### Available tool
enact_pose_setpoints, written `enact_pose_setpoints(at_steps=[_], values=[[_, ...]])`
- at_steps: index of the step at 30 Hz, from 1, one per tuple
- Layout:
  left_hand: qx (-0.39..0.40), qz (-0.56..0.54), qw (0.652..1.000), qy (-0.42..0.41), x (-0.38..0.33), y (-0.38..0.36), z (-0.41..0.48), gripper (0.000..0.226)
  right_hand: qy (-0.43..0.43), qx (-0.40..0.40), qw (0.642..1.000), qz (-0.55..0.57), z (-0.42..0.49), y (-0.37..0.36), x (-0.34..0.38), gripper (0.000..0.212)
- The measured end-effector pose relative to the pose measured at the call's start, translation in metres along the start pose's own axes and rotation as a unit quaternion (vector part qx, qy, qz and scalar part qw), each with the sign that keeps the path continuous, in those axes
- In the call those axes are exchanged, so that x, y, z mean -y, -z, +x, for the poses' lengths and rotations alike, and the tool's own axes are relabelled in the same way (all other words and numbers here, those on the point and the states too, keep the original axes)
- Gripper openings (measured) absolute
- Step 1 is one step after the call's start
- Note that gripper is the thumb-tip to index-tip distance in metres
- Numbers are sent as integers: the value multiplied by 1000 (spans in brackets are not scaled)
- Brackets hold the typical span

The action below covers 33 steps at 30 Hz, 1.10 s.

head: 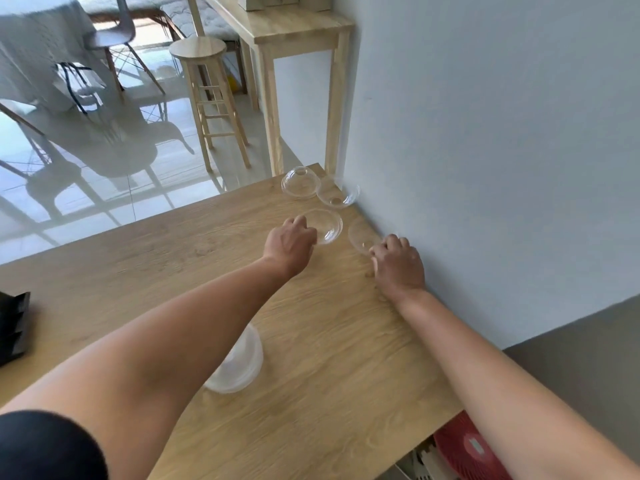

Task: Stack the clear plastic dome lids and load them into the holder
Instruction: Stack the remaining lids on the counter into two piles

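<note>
Several clear plastic dome lids lie at the far right corner of the wooden table. One dome lid stands dome up, another lies beside it against the wall. My left hand grips the edge of a third lid lying dome down. My right hand pinches the rim of a fourth lid near the wall. A stack of lids sits close to me, partly hidden under my left forearm. The black holder stands at the table's left edge.
A grey wall runs along the table's right side. Beyond the table's far edge stand a wooden stool and a tall wooden side table. A red object lies below the table's near right corner.
</note>
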<state>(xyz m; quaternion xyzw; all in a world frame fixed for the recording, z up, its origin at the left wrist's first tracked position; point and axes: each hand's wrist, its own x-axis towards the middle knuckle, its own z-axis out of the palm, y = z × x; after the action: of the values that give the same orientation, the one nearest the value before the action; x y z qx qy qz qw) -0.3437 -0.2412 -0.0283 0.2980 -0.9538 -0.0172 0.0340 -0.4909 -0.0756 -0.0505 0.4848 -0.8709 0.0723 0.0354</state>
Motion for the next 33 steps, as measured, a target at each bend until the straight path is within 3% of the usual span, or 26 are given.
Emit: enact_pose_setpoints(at_steps=[6,10,16,20,26,33], values=[[-23,-172,984,43,9,14,-16,21,-13,-75,985,155,-2,10,9,18],[-39,-295,948,115,29,39,-47,24,-86,-123,923,355,-4,30,38,18],[-85,-467,839,266,86,84,-118,20,-145,0,801,581,-10,50,95,17],[-71,-523,783,328,115,102,-177,19,-133,90,760,630,-26,54,133,17],[-43,-517,767,378,136,98,-254,20,-123,197,743,627,-55,46,172,19],[-9,-513,756,407,141,71,-296,21,-120,240,776,570,-76,28,184,19]])
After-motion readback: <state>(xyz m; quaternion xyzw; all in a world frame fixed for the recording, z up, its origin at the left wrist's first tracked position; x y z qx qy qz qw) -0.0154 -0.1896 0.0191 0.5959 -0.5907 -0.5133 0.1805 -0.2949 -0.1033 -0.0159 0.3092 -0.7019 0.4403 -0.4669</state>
